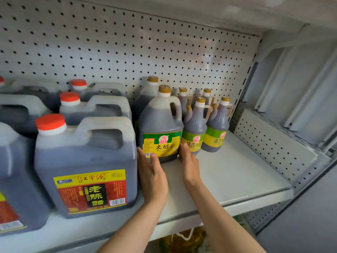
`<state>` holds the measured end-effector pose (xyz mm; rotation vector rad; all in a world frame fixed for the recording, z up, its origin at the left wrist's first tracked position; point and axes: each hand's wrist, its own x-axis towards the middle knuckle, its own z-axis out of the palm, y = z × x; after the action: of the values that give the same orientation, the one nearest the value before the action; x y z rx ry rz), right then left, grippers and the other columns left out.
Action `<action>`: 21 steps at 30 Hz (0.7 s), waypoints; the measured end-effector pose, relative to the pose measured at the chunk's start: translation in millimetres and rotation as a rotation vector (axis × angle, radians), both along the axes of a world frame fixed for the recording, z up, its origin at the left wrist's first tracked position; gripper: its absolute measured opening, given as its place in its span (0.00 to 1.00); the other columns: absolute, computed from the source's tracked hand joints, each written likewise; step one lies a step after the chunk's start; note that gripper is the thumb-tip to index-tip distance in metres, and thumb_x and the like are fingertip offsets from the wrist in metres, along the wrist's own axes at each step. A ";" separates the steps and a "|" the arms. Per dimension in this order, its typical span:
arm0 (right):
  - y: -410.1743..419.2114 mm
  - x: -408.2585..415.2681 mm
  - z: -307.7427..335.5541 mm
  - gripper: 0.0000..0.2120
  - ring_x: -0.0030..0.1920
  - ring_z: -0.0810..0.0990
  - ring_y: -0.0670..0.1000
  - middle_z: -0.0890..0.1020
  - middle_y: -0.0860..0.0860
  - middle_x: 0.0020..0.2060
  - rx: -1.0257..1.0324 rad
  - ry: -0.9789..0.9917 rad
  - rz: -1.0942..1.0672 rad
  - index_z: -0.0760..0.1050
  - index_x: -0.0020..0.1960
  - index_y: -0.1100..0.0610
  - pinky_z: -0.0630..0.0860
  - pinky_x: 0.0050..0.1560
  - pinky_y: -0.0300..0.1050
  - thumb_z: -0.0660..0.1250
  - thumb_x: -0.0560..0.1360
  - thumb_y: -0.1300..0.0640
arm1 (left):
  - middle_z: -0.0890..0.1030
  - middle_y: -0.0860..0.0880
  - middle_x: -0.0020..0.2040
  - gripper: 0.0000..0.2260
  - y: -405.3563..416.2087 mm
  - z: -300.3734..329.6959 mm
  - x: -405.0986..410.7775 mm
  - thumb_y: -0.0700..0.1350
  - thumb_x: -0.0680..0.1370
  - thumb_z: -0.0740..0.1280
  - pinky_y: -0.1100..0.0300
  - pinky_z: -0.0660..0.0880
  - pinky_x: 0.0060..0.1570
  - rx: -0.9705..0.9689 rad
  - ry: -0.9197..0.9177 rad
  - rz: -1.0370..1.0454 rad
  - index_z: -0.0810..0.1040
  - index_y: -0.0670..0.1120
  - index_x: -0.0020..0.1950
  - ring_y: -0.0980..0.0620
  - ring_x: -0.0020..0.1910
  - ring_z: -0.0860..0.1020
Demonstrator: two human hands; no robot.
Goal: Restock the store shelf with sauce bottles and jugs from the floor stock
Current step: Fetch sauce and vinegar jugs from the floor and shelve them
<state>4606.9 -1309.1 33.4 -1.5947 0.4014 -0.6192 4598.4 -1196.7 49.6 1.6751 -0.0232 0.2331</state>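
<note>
A dark rice-vinegar jug [160, 123] with a gold cap and a green-yellow label stands upright on the white shelf [237, 172]. My left hand [152, 175] lies flat against its lower left side, fingers together and extended. On the jug's lower right corner rests my right hand [188, 164], fingers touching the base. Both hands press the jug between them rather than wrapping it. A second gold-capped jug [145, 95] stands behind it. Several small gold-capped vinegar bottles [196, 125] stand just right of it.
Large red-capped jugs of dark vinegar [85, 161] fill the shelf's left half in rows. A pegboard back wall [127, 48] and a pegboard side panel [269, 143] close the shelf. Bare shelf surface lies at the front right. A yellow oil bottle [184, 240] shows below.
</note>
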 end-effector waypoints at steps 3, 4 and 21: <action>1.5 -2.3 1.2 0.30 0.62 0.80 0.46 0.84 0.43 0.59 -0.031 0.012 0.016 0.81 0.61 0.40 0.73 0.68 0.58 0.53 0.74 0.24 | 0.53 0.49 0.81 0.34 -0.3 2.0 5.5 0.60 0.78 0.47 0.60 0.46 0.76 -0.006 -0.009 0.021 0.49 0.47 0.81 0.52 0.80 0.52; 2.1 -2.9 1.4 0.31 0.62 0.80 0.46 0.84 0.43 0.59 -0.043 0.020 0.024 0.80 0.60 0.39 0.73 0.68 0.58 0.52 0.73 0.23 | 0.53 0.50 0.81 0.35 -0.5 2.9 7.6 0.61 0.77 0.46 0.61 0.46 0.76 -0.001 -0.003 0.026 0.49 0.47 0.81 0.52 0.80 0.52; 8.5 -5.6 7.0 0.17 0.60 0.80 0.47 0.84 0.45 0.58 -0.060 0.029 -0.014 0.80 0.50 0.28 0.73 0.68 0.56 0.54 0.74 0.27 | 0.53 0.48 0.81 0.30 3.7 8.2 -1.1 0.58 0.84 0.52 0.67 0.44 0.70 0.105 -0.017 0.013 0.48 0.47 0.82 0.51 0.80 0.52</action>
<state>4601.3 -1300.7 40.4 -1.6607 0.4198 -0.6244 4597.3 -1193.0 57.9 1.7783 -0.0379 0.2602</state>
